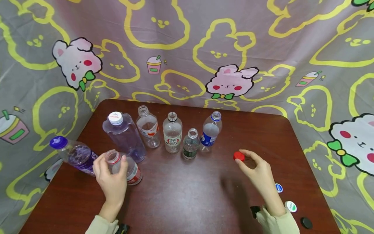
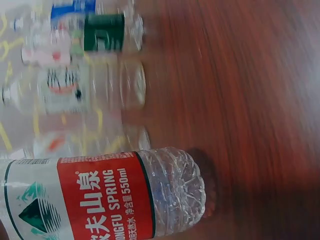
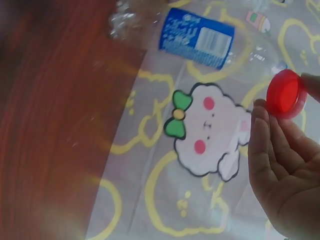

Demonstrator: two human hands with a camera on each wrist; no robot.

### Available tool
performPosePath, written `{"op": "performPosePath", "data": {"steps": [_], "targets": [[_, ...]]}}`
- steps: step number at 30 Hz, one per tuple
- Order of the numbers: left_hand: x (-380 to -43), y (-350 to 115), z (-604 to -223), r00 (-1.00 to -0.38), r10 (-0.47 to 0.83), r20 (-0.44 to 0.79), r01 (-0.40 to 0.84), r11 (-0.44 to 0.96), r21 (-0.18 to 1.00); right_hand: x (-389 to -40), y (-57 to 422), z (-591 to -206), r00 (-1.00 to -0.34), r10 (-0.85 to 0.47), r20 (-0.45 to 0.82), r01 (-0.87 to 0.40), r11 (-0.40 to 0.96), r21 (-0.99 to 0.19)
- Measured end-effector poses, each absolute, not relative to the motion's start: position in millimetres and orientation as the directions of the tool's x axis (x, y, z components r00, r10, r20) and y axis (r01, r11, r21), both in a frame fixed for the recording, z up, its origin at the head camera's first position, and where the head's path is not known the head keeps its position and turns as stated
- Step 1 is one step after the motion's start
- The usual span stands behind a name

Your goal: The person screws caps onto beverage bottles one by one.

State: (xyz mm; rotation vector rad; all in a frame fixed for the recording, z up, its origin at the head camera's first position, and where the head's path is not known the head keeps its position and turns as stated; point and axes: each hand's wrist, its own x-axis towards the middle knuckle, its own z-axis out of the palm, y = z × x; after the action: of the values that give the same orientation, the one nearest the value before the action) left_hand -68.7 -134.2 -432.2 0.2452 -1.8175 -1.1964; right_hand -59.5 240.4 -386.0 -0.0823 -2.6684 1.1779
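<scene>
My left hand [image 1: 112, 177] grips the upper part of a clear water bottle [image 1: 133, 174] that has no cap on its neck. Its red and white label [image 2: 105, 195] faces the left wrist camera. Over the right side of the table, my right hand [image 1: 258, 172] pinches a red bottle cap [image 1: 239, 156] between thumb and fingers. The cap's hollow inside shows in the right wrist view. Beside the left hand, a bottle with a purple cap [image 1: 79, 156] leans toward the left edge.
A large white-capped bottle [image 1: 125, 135] stands behind the left hand. Uncapped bottles line the back: orange-marked [image 1: 148, 128], white-labelled [image 1: 173, 135], small green-labelled [image 1: 191, 146] and blue-labelled [image 1: 211, 131]. Blue [image 1: 279, 188], white-green [image 1: 290, 206] and black [image 1: 306, 223] caps lie at right. A patterned cloth [image 1: 181, 58] hangs behind.
</scene>
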Motion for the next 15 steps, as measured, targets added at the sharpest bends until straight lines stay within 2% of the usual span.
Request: {"op": "performPosePath", "data": {"steps": [8,15], "targets": [[-72,-87,-432,-0.653,-0.42,0.63,0.433,0.476,0.766,-74,214,-379,-0.955,0.089,0.284,-0.162,0.644,-0.748],[-80,-50,-431,-0.733,-0.301,0.61,0.453,0.453,0.768,-85,191,-373,-0.955,0.065,0.288,-0.192,0.605,-0.773]]}}
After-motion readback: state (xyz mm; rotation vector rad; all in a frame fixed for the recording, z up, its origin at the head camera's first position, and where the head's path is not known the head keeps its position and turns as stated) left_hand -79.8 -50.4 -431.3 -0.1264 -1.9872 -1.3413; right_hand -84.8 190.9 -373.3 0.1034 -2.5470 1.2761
